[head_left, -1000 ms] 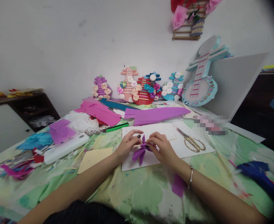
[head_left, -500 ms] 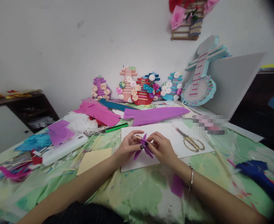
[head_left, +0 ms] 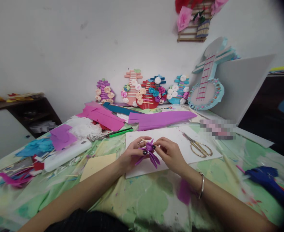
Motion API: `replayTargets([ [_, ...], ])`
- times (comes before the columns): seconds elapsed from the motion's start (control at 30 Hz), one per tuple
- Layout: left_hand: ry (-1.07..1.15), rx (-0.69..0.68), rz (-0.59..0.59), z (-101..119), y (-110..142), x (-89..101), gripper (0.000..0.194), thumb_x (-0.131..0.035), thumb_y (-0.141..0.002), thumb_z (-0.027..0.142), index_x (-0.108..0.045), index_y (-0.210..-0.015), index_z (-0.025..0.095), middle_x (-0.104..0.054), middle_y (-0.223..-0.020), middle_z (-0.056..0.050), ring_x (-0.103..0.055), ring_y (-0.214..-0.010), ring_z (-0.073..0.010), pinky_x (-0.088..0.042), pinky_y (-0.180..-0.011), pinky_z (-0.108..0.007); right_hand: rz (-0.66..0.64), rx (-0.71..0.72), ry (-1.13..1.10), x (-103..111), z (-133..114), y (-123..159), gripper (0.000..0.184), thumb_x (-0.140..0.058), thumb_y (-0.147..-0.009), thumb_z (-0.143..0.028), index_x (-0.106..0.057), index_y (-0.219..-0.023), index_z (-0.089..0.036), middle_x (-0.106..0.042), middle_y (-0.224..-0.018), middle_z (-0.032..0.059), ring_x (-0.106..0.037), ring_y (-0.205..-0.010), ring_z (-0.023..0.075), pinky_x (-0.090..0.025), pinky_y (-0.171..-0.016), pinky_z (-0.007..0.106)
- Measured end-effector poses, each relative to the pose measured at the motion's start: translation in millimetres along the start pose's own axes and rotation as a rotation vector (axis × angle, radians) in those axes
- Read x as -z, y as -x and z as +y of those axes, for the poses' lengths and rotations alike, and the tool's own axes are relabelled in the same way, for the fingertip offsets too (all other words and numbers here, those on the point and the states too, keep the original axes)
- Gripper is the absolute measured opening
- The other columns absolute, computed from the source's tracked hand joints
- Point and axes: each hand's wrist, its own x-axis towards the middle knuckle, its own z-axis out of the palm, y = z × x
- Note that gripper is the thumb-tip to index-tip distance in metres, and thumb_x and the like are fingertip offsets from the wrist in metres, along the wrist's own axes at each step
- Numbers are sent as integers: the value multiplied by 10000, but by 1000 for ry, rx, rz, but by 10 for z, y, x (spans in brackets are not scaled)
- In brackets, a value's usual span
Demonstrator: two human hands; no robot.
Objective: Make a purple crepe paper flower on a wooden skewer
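Observation:
Above a white board [head_left: 192,158], a purple paper flower [head_left: 153,158] with narrow pointed petals is between my two hands. My left hand [head_left: 132,153] is closed on it, thumb and fingers pinching near its middle. A thin pale stick [head_left: 144,140] shows by the left fingers. My right hand [head_left: 168,151] pinches the flower's upper right part with thumb and forefinger. The fingers partly hide the flower's centre. Gold-handled scissors [head_left: 198,146] lie on the board, to the right of my right hand. A purple paper piece [head_left: 184,192] lies under my right forearm.
Purple crepe paper [head_left: 161,120] and pink crepe paper [head_left: 102,116] lie behind the board. A green cutter [head_left: 120,132], white yarn [head_left: 87,127] and a white glue gun or similar long white case [head_left: 66,154] are at left. A blue glue gun [head_left: 265,180] lies at right. Flower-decorated paper instruments [head_left: 148,96] line the wall.
The flower has turned a little between my fingers, its petals now spreading lower right. My right hand has shifted slightly, and its bracelet has moved to the right.

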Motion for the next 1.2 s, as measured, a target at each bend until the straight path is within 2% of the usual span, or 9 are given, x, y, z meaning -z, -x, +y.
replayTargets([
  [0.13,-6,19,5,31,1,9,514,-623,-563,36,-555,-1053,175,-626,-932,-56,-586,-822,-183,-448,-760,-328,-7,-28,12,14,-9,-5,141,-513,-849,-184,-646,-800,-179,-581,-692,11,-472,-566,106,-348,-522,229],
  [0.3,5,42,-44,62,-3,2,516,-607,-565,36,-555,-1060,174,-615,-936,-63,-574,-811,-177,-447,-738,-319,-19,-108,-35,3,-13,-9,173,-480,-867,-207,-629,-785,-174,-589,-669,1,-470,-557,102,-332,-500,220],
  [0.47,-4,42,-81,60,0,-12,490,-602,-582,66,-552,-1059,163,-606,-875,-65,-572,-773,-178,-429,-711,-305,0,-106,-6,-4,-24,-4,164,-492,-862,-224,-620,-775,-170,-589,-662,3,-457,-540,101,-333,-494,223],
  [0.63,49,12,-37,55,2,-14,356,-578,-643,187,-572,-995,131,-604,-872,-91,-571,-765,-209,-419,-725,-344,9,-109,2,-9,-22,2,127,-512,-850,-225,-610,-788,-171,-586,-671,9,-464,-547,104,-340,-490,220],
  [0.73,61,-3,-2,59,-6,-16,261,-589,-674,251,-586,-905,130,-607,-830,-83,-564,-757,-210,-411,-707,-329,-2,-114,-14,-7,-21,1,99,-523,-842,-208,-595,-783,-173,-576,-673,5,-471,-557,104,-346,-492,216],
  [0.87,-61,-35,62,50,-21,-22,150,-657,-675,217,-602,-769,114,-584,-736,-40,-541,-693,-149,-387,-661,-258,-38,-93,-31,0,-11,3,78,-544,-836,-206,-577,-773,-174,-556,-713,12,-479,-590,105,-370,-506,211],
  [1.03,-203,-35,107,23,-29,-19,219,-710,-678,286,-576,-731,121,-574,-655,-11,-534,-614,-119,-376,-621,-233,-56,-39,-32,-13,-6,14,91,-549,-838,-199,-553,-750,-177,-528,-765,24,-496,-657,116,-390,-521,208],
  [1.2,-452,-122,120,53,-32,-8,262,-717,-680,326,-556,-704,121,-548,-627,7,-495,-556,-88,-349,-556,-204,-67,-29,-15,-27,-13,13,97,-549,-827,-151,-533,-732,-169,-518,-743,17,-486,-656,116,-382,-549,219],
])
